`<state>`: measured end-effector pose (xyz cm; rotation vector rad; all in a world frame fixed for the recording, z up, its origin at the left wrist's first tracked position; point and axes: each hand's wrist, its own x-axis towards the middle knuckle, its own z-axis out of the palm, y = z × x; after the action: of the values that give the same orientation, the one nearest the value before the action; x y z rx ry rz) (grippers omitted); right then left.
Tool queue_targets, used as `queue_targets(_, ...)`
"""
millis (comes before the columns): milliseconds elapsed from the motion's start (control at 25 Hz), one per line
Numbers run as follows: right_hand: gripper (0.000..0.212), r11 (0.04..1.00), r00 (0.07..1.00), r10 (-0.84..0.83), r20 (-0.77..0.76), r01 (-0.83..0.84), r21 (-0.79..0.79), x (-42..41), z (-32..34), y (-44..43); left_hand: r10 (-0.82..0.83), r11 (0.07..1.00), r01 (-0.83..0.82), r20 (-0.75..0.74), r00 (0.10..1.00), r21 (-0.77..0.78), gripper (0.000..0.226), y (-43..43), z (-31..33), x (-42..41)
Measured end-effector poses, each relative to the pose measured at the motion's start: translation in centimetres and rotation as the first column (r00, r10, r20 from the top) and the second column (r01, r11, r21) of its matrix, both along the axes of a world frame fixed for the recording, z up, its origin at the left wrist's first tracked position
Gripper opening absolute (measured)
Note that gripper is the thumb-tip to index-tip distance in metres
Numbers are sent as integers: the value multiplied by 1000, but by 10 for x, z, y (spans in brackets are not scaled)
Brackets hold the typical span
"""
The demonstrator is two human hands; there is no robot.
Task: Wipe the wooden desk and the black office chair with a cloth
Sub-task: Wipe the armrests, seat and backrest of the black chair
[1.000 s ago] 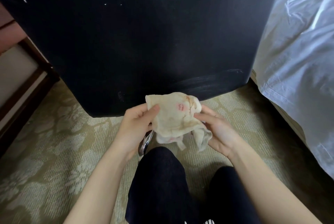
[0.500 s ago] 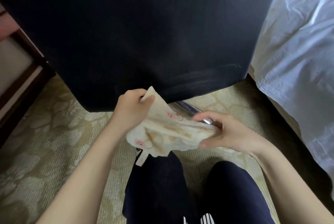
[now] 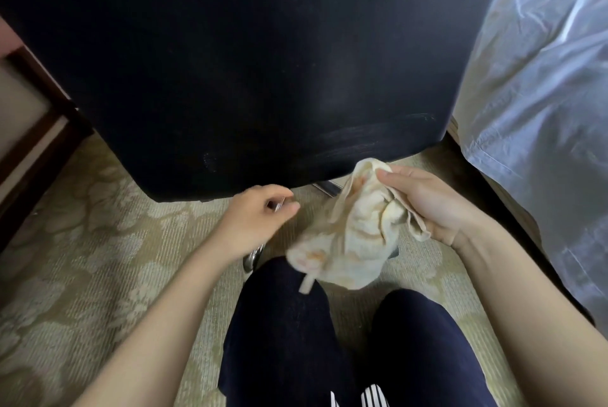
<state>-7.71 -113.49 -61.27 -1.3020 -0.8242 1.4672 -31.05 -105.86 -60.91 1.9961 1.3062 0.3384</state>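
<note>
Cloth hung bunched at centre-right, its top edge pinched by the right hand, probably to find a clean face. Left hand sat just beside it, loosely curled, holding nothing. Black office chair filled the upper frame, within reach.

The cloth is hanging from the right hand, trailing left over a knee, with the left hand hovering just left of it. The chair is standing beyond both hands, and the bed is lying right of the right hand.
</note>
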Motion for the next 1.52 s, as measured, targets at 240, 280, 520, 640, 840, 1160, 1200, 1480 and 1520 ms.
queue_targets(240, 36, 995, 820, -85, -566, 37, -95, -13, 2, 13, -117, 979, 148, 204, 972, -141, 36, -26, -29, 37)
queue_targets(280, 38, 993, 754, -94, -651, 29, -110, -12, -1, 13, -79, 982, 117, 244, 967, -146, 30, -28, -34, 42)
queue_targets(520, 41, 972, 545, -227, -807, 184, -149, 7, -13, 1, 10, 999, -25, 299, 954, 48, 32, -20, -29, 43)
queue_targets(640, 22, 925, 798, -372, -474, 279, -258, 14, -29, -13, 24, 993, -62, 330, 944, 104, 22, -12, -9, 41)
queue_targets(840, 39, 980, 866, -200, 459, 177, 93, 11, -50, -27, -135, 990, 115, 288, 948, 87, 21, -5, 33, 45)
queue_targets(1160, 29, 823, 904, -349, 246, 171, 542, -55, -22, -13, -368, 926, 375, 321, 873, 43, 17, -2, 59, 56)
queue_targets(1200, 24, 803, 864, -435, 253, 245, 543, -62, -27, -13, -303, 952, 297, 329, 895, 68, 15, -2, 54, 55)
queue_targets(1480, 21, 254, 181, -963, 201, 862, 439, 19, -43, 36, 555, 829, -452, 381, 740, -329, 13, 17, -8, -7)
queue_targets(1520, 22, 257, 195, -963, 186, 870, 421, 26, -43, 47, 594, 792, -469, 315, 741, -390, 12, 21, -16, -14)
